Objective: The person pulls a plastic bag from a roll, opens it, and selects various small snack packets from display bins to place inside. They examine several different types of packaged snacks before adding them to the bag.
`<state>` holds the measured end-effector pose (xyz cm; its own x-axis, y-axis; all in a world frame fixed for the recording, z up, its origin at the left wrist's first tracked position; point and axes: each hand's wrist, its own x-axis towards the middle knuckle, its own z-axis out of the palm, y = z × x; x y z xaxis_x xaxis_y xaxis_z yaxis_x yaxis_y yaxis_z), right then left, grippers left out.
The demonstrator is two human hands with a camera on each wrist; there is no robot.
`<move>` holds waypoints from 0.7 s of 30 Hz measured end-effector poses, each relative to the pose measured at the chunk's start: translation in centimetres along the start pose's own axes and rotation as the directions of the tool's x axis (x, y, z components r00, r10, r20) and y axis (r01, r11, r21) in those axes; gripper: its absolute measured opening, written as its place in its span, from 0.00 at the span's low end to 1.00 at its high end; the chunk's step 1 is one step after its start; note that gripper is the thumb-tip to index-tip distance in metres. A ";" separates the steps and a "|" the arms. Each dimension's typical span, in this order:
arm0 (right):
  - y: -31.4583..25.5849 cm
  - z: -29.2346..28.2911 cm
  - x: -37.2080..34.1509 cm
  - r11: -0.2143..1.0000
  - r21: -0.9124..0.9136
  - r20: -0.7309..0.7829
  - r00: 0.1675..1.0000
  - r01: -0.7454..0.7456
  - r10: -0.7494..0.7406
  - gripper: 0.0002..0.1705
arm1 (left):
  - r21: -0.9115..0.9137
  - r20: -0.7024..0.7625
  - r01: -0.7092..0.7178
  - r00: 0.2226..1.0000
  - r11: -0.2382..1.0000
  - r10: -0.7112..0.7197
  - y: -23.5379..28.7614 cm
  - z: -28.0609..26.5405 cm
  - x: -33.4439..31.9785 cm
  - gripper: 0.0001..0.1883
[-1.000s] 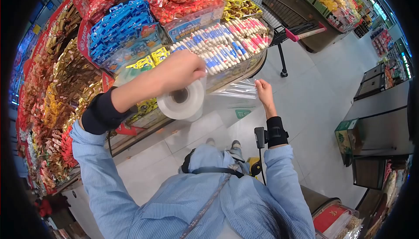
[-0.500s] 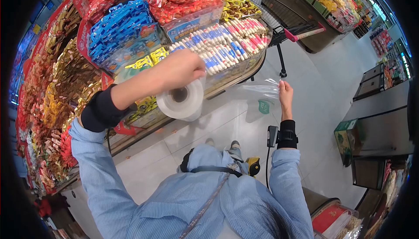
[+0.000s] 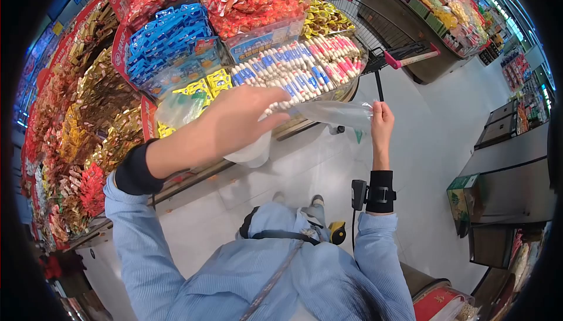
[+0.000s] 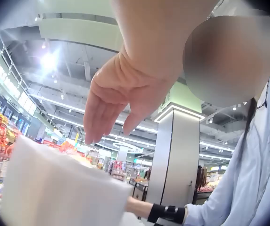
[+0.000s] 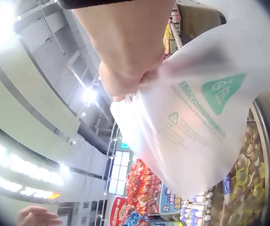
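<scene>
My left hand is held with fingers extended over a roll of plastic bags, which it partly hides in the head view. In the left wrist view the fingers are straight and hold nothing, above the white roll. Off to the right, my right hand pinches the edge of a clear plastic bag. That bag spreads out below the knuckles in the right wrist view, its green print showing. In the head view its far end reaches leftward to near the left fingertips.
Bins of wrapped sweets line the stand ahead: blue packets, red packets and white sticks with blue and pink bands. Another clear bag lies by the yellow packets. A shopping cart stands beyond.
My right hand has moved right, drawing the plastic bag away from the roll. The left hand's curled fingers have straightened, and the bag now swings up closer to level.
</scene>
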<state>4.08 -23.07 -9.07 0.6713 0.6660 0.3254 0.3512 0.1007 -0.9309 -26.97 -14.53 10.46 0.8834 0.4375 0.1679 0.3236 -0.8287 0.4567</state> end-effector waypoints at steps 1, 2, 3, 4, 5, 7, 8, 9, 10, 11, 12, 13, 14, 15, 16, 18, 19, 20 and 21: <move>-0.5 0.1 0.1 1.000 0.006 -0.004 1.000 0.031 -0.031 0.17 | 0.013 -0.037 -0.001 0.999 1.000 0.002 1.3 -0.1 -0.7 0.15; -0.9 0.3 0.2 0.998 0.014 -0.006 0.998 0.060 -0.060 0.17 | -0.025 -0.055 -0.007 0.998 1.000 0.005 2.7 -0.2 -1.4 0.15; -1.3 0.5 0.3 0.996 0.026 -0.006 0.996 0.089 -0.089 0.18 | -0.060 -0.074 -0.010 0.997 0.998 0.005 4.2 -0.2 -2.0 0.15; -1.7 0.7 0.4 0.995 0.052 0.009 0.996 0.085 -0.086 0.17 | -0.093 -0.091 -0.013 0.996 0.996 0.005 5.4 0.1 -2.3 0.16; -2.2 0.7 0.4 0.994 0.076 0.025 0.996 0.078 -0.080 0.17 | -0.145 -0.104 -0.005 0.995 0.989 -0.011 6.4 0.9 -2.4 0.16; -2.4 0.3 0.7 0.992 0.104 0.054 0.995 0.074 -0.079 0.16 | -0.247 -0.128 0.001 0.991 0.969 -0.033 8.1 3.0 -1.7 0.18; -2.4 -0.1 0.9 0.991 0.108 0.067 0.994 0.077 -0.085 0.16 | -0.262 -0.153 -0.019 0.988 0.965 -0.022 8.6 4.5 -0.8 0.18; -2.2 -0.6 1.3 0.991 0.111 0.077 0.993 0.080 -0.089 0.16 | -0.277 -0.178 -0.041 0.984 0.960 -0.009 8.9 6.5 0.4 0.19; -2.0 -1.4 1.6 0.991 0.098 0.099 0.990 0.088 -0.098 0.15 | -0.292 -0.202 -0.066 0.979 0.954 0.006 9.3 8.4 1.7 0.19; -1.8 -2.3 1.9 0.992 0.085 0.119 0.987 0.097 -0.106 0.15 | -0.282 -0.240 -0.073 0.971 0.957 0.003 9.6 10.1 3.3 0.20; -1.6 -3.4 2.3 0.992 0.068 0.136 0.984 0.105 -0.114 0.15 | -0.274 -0.276 -0.081 0.961 0.958 0.002 9.9 11.8 5.0 0.21; -1.5 -4.5 2.6 0.990 0.085 0.143 0.982 0.111 -0.123 0.14 | -0.265 -0.313 -0.093 0.950 0.960 0.005 10.2 13.3 6.8 0.22; -1.5 -5.5 2.7 0.988 0.099 0.147 0.981 0.116 -0.130 0.14 | -0.262 -0.350 -0.101 0.937 0.960 0.003 10.6 14.7 8.5 0.23; -1.4 -6.6 2.9 0.986 0.111 0.147 0.980 0.122 -0.138 0.14 | -0.259 -0.386 -0.112 0.923 0.959 0.004 11.1 16.1 10.3 0.24; -1.3 -8.0 3.0 0.986 0.119 0.166 0.976 0.119 -0.138 0.13 | -0.258 -0.421 -0.126 0.907 0.958 0.006 11.6 17.5 11.9 0.26; -0.8 -10.8 3.0 0.982 0.119 0.211 0.963 0.145 -0.168 0.13 | -0.202 -0.411 -0.113 0.911 0.973 0.021 13.0 20.0 14.6 0.29; -0.7 -12.2 3.0 0.979 0.122 0.232 0.955 0.161 -0.186 0.13 | -0.168 -0.408 -0.108 0.912 0.980 0.030 13.6 21.0 15.9 0.30; -0.7 -13.6 2.9 0.980 0.129 0.241 0.953 0.154 -0.181 0.13 | -0.171 -0.386 -0.104 0.922 0.980 0.030 14.3 22.2 17.0 0.31; -0.8 -14.9 3.0 0.979 0.137 0.251 0.951 0.151 -0.182 0.13 | -0.170 -0.368 -0.100 0.929 0.980 0.031 14.9 23.3 17.9 0.31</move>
<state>15.52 -32.17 -4.90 0.4102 0.8007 0.4365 0.3555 0.3004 -0.8851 1.59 -27.21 -0.10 0.7063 0.5094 0.4916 0.1712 -0.7967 0.5796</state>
